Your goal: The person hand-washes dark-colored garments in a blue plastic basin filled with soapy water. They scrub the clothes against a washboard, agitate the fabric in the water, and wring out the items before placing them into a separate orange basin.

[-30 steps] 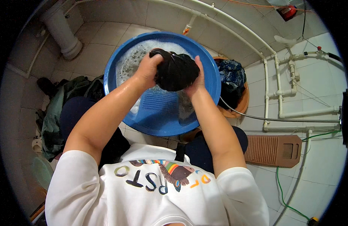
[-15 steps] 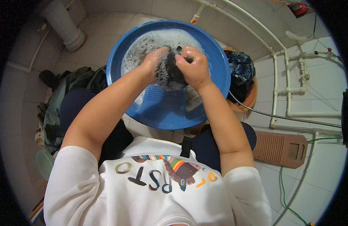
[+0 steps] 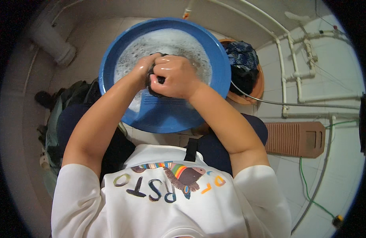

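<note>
From my feed the tiled floor (image 3: 333, 166) fills most of the view, with white pipes (image 3: 298, 71) running along the wall side. On it sits the big blue basin (image 3: 111, 67), holding foamy wash water (image 3: 171, 43) and a ribbed blue washboard (image 3: 159, 105) leaning in at its near side. Beyond its right rim is an orange bowl (image 3: 259, 85) heaped with dark blue laundry (image 3: 240, 55); a brown ribbed board (image 3: 296, 139) lies flat on the floor to the right, and a pile of clothes (image 3: 68, 95) lies on the left.

Both hands meet over the middle of the basin, just above the top of the washboard. The right hand (image 3: 175, 77) is balled into a fist, fingers (image 3: 165, 63) curled tight over a dark cloth (image 3: 155, 81). The left hand (image 3: 145, 67) is clamped on the same cloth from the other side, touching the right; most of its fingers are hidden.

I judge this to be scrubbing. To do it well, I'd keep the bundle low over the ribs and the suds, rub one fold against the other with short strokes, and turn fresh fabric into the grip often so no patch gets missed.
</note>
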Motion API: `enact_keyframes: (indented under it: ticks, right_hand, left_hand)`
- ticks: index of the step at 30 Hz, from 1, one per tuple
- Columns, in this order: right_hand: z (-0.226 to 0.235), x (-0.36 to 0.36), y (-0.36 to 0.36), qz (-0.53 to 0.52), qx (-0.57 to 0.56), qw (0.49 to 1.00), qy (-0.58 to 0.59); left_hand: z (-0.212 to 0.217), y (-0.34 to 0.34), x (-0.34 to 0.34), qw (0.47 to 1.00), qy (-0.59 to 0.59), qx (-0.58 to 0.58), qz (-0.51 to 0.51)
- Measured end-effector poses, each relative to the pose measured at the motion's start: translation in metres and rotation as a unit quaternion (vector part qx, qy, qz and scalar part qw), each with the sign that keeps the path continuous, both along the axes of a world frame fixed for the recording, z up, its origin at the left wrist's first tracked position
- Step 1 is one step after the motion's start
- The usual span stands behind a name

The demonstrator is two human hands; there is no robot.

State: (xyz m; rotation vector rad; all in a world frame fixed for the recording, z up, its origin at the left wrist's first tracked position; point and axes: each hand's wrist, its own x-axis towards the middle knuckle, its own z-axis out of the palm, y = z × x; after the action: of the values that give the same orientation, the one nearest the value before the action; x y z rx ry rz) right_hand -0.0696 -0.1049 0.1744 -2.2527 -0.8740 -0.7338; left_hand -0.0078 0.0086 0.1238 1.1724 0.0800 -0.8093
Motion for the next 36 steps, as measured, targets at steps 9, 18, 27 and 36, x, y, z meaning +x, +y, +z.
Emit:
enact_keyframes:
  ticks: [9, 18, 27, 36]
  right_hand:
    - [-0.051, 0.026, -0.040, -0.127, 0.524, 0.704, 0.462]
    - [0.012, 0.021, -0.162, -0.146, 0.800, 0.527, 0.246]
    - [-0.040, -0.034, -0.281, -0.473, 0.721, 0.482, 0.153]
    - [-0.102, -0.017, -0.259, -0.354, 0.580, 0.578, 0.453]
  left_hand:
    - [0.003, -0.008, 0.003, 0.989, 0.117, -0.019, 0.094]
    - [0.004, 0.004, 0.020, 1.000, 0.012, -0.016, -0.001]
    - [-0.016, 0.012, 0.030, 0.998, 0.007, 0.060, 0.021]
    - [-0.030, 0.026, 0.036, 0.998, 0.007, 0.064, 0.020]
